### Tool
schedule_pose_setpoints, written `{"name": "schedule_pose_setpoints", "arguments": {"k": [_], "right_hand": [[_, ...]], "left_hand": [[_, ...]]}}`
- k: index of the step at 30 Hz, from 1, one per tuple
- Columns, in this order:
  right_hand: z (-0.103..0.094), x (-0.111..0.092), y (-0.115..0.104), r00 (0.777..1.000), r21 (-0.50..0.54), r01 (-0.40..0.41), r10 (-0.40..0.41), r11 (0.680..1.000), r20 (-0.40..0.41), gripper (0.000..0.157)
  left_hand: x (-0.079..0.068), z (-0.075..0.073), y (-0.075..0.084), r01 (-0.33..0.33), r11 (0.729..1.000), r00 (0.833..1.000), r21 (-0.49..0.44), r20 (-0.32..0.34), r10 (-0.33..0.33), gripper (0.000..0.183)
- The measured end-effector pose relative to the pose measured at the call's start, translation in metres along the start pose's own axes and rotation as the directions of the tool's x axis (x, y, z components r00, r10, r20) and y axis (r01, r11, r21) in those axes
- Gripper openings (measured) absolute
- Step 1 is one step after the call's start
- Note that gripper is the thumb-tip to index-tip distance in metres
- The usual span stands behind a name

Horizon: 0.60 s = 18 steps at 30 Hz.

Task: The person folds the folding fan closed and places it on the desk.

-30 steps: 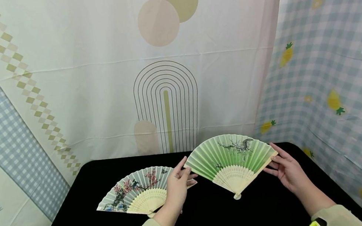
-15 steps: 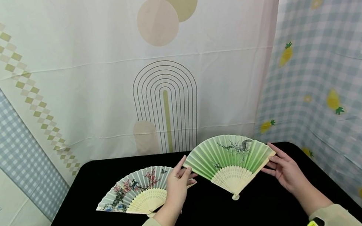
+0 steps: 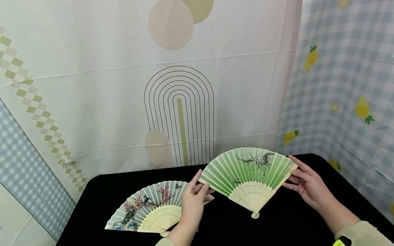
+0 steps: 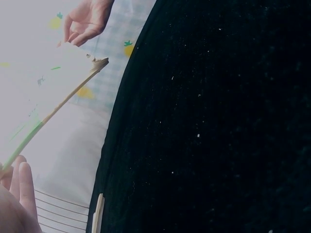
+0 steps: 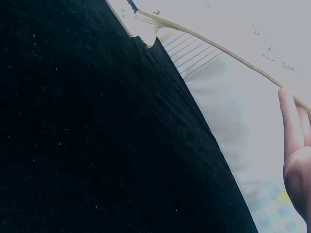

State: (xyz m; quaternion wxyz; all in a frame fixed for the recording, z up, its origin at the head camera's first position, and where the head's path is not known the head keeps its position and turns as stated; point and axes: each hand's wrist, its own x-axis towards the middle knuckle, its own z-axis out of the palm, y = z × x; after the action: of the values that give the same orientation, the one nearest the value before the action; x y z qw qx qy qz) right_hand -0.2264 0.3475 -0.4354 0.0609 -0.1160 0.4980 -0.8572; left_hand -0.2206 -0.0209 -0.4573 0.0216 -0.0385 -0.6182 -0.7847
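A green folding fan is spread wide, with a dark branch painted on its leaf and pale ribs meeting at the bottom. My left hand pinches its left outer edge between thumb and fingers. At the opposite edge, my right hand holds the other outer rib the same way. In both wrist views the leaf looks washed out, and the fan's outer rib appears raised above the table. Behind my left hand lies a second spread fan, white with red blossoms; the hand and wrist hide its right part.
Both fans are over a black-covered table with rounded far corners. A pale curtain with printed arches hangs behind it. On the right is a blue checked curtain with pineapples.
My right hand and the green fan's right edge have shifted slightly left, and the fan's pivot has moved a little left and down. My left hand and the white fan stay nearly still.
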Motion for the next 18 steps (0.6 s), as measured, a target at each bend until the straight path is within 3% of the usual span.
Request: {"name": "schedule_pose_setpoints", "arguments": {"k": [18], "right_hand": [[0.0072,-0.0042,0.0032,0.999,-0.046,-0.012,0.010,0.999,-0.038,0.047]], "left_hand": [[-0.0027,-0.0023,-0.0027,0.015,1.000,1.000,-0.020,-0.003,-0.015,0.058]]}}
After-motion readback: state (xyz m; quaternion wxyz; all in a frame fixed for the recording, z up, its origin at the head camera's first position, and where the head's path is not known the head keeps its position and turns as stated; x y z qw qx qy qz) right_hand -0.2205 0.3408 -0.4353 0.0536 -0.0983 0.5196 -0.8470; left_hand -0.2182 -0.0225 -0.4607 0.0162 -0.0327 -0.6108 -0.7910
